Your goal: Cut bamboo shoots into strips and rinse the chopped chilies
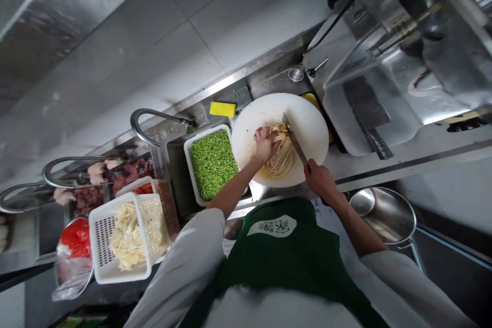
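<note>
Fingers (263, 132) curled, left hand (266, 146) holds strands (280, 160), possibly enoki, on the white board (313, 130); right hand (319, 177) grips a knife (295, 138) over it.

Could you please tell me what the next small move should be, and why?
Probably a small cut with the knife: the right grip holds it, its blade lies close beside the pale strands on the white board, and the left grip rests on them.

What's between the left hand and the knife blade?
Head view: pale, stringy strands, lying on the round white board. The left hand is on their left; the knife, gripped in the right hand, on their right.
</note>
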### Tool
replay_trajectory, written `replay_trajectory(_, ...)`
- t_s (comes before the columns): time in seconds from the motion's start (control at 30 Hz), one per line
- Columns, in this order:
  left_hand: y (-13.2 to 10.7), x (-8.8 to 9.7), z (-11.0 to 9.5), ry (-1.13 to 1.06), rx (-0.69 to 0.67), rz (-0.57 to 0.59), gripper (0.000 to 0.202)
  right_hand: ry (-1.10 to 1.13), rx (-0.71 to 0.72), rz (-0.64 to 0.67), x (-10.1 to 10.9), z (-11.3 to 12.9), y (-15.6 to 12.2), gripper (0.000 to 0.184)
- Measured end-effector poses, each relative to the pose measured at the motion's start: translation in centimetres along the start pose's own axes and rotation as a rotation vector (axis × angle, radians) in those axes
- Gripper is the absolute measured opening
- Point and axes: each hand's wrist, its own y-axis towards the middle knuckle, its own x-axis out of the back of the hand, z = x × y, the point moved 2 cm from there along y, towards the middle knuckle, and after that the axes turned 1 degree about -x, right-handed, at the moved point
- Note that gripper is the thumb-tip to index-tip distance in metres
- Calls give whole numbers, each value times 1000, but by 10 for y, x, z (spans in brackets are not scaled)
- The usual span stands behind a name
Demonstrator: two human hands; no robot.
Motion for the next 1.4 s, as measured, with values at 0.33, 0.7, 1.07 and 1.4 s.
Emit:
replay_trajectory(0.33, 6, 15, -2, -26, 231, 78, 104, -78, -25, -30, 10, -12, 2, 28)
replay_trajectory(0.7, -49, -18, -33, 153, 248, 124, 112, -141, -32, 19, 20, -8, 4, 34)
replay_trajectory(1.07, -48, -25, -32, 156, 225, 98, 99, -306, 157, 85, 47, -1, -10, 34)
replay_trajectory(1.4, -45, -28, -32, 119, 253, 122, 89, -279, 167, 151, 44, 23, 54, 40)
